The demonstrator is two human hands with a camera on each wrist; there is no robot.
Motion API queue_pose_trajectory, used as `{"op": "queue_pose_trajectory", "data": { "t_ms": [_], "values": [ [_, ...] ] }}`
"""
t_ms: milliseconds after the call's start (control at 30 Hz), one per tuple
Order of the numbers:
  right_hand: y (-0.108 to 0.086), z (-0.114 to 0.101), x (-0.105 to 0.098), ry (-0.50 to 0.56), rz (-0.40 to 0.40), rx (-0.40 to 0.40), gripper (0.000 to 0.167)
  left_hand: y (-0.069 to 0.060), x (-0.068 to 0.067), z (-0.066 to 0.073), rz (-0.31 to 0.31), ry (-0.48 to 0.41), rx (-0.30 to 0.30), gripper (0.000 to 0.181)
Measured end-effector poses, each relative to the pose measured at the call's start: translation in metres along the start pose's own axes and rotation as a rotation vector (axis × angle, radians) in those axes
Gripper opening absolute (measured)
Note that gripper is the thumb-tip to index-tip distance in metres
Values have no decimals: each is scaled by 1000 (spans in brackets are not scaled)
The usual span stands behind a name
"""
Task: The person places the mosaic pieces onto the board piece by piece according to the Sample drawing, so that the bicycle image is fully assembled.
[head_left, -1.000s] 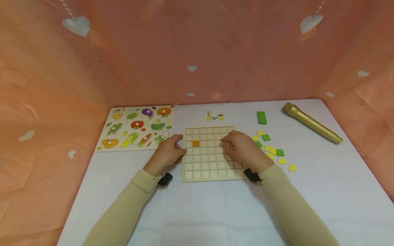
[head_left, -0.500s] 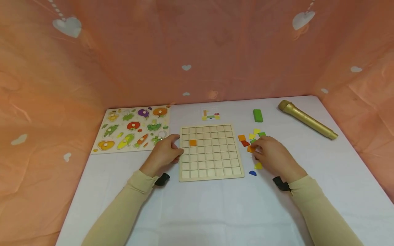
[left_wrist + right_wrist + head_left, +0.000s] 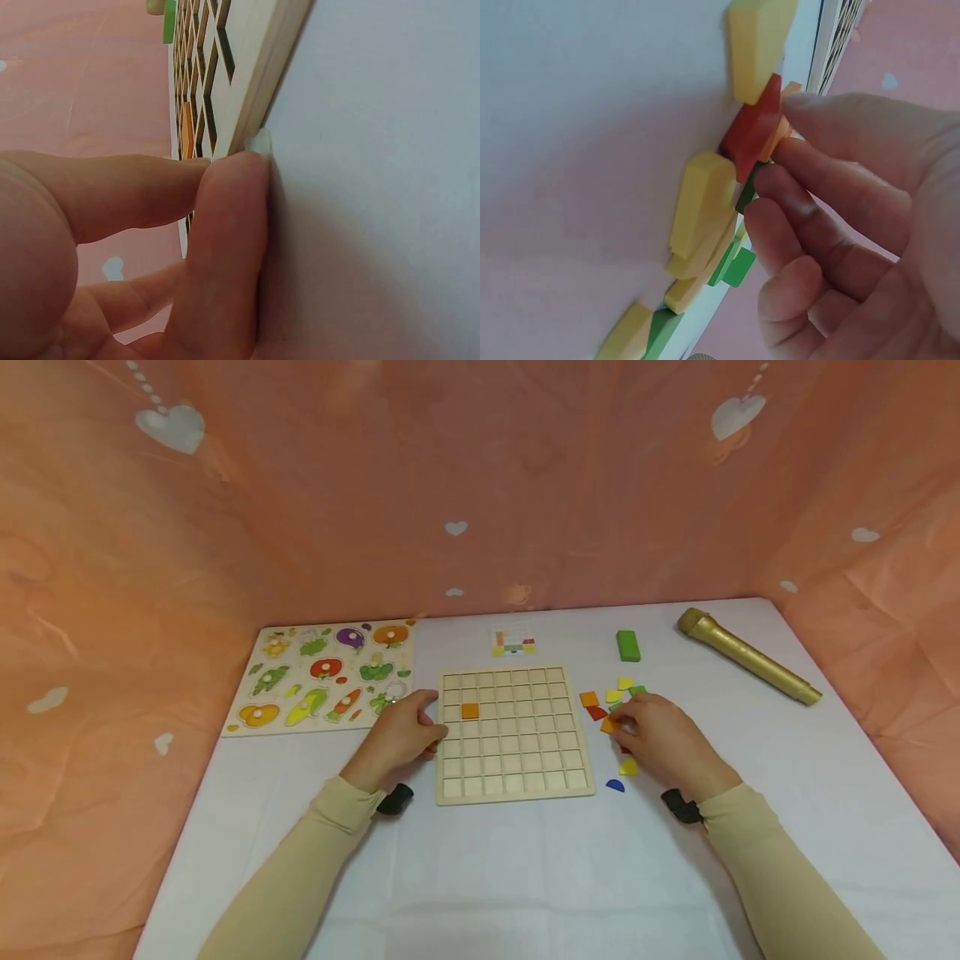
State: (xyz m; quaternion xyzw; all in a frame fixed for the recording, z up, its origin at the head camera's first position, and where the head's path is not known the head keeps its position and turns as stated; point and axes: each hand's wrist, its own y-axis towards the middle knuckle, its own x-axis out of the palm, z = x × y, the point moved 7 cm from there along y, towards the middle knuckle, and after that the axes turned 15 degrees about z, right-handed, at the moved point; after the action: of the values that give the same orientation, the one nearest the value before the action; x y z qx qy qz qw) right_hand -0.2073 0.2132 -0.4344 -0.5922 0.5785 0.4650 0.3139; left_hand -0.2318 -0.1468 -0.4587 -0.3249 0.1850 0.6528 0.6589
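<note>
A square wooden grid board (image 3: 513,777) lies mid-table, with one orange square tile (image 3: 470,711) in a cell at its upper left. My left hand (image 3: 397,733) holds the board's left edge; in the left wrist view, thumb (image 3: 229,217) and forefinger meet at that edge. Right of the board, my right hand (image 3: 667,743) reaches into the loose tiles. Its thumb and forefinger pinch another orange tile (image 3: 778,136), partly hidden by them. A red tile (image 3: 751,133), yellow tiles (image 3: 703,199) and green ones lie close around the fingertips.
Behind the board lies a small pattern card (image 3: 513,642). A green block (image 3: 628,646) and a gold microphone (image 3: 750,656) lie to the back right. At the back left is a vegetable peg puzzle (image 3: 318,681). A blue half-round tile (image 3: 615,786) sits near the right hand.
My right hand has moved from above the board's right side to the loose tiles at the right, its fingertips at an orange tile. The left hand stays at the board's left edge.
</note>
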Motion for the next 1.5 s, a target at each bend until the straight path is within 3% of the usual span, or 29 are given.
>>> {"op": "queue_pose_trajectory", "data": {
  "t_ms": [733, 1033, 1500],
  "values": [
    [4, -13, 4, 65, -35, 14, 28, 1, -1, 0, 9, -7, 10, 68],
    [27, -59, 18, 136, -29, -107, 23, 0, 0, 0, 14, 2, 13, 67],
    [52, -143, 54, 205, -103, -226, 24, -1, 1, -1, 9, -17, -10, 68]
  ]
}}
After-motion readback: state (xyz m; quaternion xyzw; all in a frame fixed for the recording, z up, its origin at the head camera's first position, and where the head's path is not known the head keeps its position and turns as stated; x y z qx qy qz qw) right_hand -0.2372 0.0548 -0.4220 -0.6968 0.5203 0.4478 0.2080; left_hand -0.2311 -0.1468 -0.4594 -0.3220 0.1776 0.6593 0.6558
